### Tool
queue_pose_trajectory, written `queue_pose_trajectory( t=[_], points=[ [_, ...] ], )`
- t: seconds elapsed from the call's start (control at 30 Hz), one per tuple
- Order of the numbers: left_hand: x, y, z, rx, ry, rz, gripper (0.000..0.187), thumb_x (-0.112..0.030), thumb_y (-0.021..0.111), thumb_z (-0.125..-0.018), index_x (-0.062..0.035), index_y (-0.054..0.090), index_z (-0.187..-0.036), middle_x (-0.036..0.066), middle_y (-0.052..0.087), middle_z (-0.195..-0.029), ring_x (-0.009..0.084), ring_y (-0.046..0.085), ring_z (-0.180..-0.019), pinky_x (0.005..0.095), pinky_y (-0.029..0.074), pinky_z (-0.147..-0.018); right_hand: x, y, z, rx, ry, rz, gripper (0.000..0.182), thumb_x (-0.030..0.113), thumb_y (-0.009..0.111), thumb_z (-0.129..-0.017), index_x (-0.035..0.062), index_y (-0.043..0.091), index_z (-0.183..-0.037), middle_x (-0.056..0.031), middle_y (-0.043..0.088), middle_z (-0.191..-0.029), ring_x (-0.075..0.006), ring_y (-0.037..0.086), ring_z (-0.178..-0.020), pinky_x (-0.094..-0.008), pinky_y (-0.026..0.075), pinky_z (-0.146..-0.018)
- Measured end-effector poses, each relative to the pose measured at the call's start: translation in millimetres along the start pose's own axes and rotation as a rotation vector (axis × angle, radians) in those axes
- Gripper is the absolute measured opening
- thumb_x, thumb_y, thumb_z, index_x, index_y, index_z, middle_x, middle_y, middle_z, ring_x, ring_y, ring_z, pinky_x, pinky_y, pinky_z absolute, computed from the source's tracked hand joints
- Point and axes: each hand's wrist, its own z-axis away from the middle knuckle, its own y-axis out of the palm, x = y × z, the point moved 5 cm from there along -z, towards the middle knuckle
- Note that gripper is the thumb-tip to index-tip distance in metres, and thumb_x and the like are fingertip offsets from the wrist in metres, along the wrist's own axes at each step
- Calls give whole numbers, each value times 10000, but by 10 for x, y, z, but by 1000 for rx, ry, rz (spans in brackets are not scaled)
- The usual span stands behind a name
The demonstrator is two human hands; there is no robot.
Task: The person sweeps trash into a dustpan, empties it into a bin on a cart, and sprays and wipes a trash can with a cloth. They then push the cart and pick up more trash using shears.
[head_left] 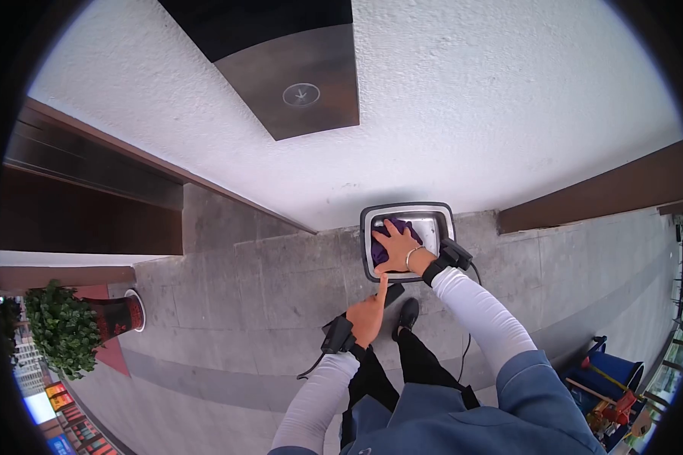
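My right hand (399, 250) lies with fingers spread on a crumpled purple cloth (379, 255), pressing it against the shiny metal top (429, 228) of a dark-rimmed bin (452, 218). The cloth is bunched at the left side of this top, partly hidden under my palm. Just in front of the bin is my left hand (366, 317), one finger stretched toward the near rim and the others curled. A dark shape (394, 293) shows beside that hand; I cannot tell whether the hand holds it. Both wrists carry black devices with cables.
The bin stands against a white textured wall (463, 114), below a dark panel (319, 83) with a down arrow. At left is a potted plant (67, 327). A blue cart (613, 370) with cleaning tools stands at lower right. My shoe (408, 312) is on the grey tiled floor.
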Motion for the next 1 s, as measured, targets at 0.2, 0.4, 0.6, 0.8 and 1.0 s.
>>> queue_pose_trajectory(
  t=[0.2,0.4,0.6,0.8,1.0],
  points=[
    [-13,-17,-13,8,-3,9,762,-46,483,-770,-140,103,-1423,126,607,-772,312,589,-571,416,442,-480,100,-94,99,-56,-126,153,807,304,732,-673,184,316,-1355,-207,172,-1431,-497,335,-1192,-513,447,-871],
    [-26,6,15,10,-4,-16,758,-44,489,-763,-126,120,-1420,118,606,-761,299,587,-567,410,442,-482,137,21,36,-331,-114,240,660,234,753,-635,143,449,-1214,-175,349,-1281,-425,462,-1056,-461,499,-783],
    [-41,-33,-3,15,-28,-12,747,-51,488,-767,-132,131,-1419,119,610,-766,295,596,-587,407,448,-494,34,-146,-68,-552,-146,133,463,229,755,-597,109,543,-990,-122,532,-978,-364,532,-909,-404,514,-689],
    [-41,-41,-17,58,-82,-41,713,-55,454,-798,-149,120,-1421,140,618,-794,306,606,-608,411,462,-511,-315,-195,26,-649,139,37,463,245,752,-596,99,540,-980,-121,553,-952,-341,575,-859,-395,508,-707],
    [-57,6,-24,-36,-68,-18,690,-68,447,-816,-148,123,-1421,148,618,-785,294,613,-601,395,477,-511,-717,-162,224,-611,187,-111,492,277,735,-583,135,547,-1015,-173,584,-949,-359,597,-839,-411,499,-741]
  ],
)
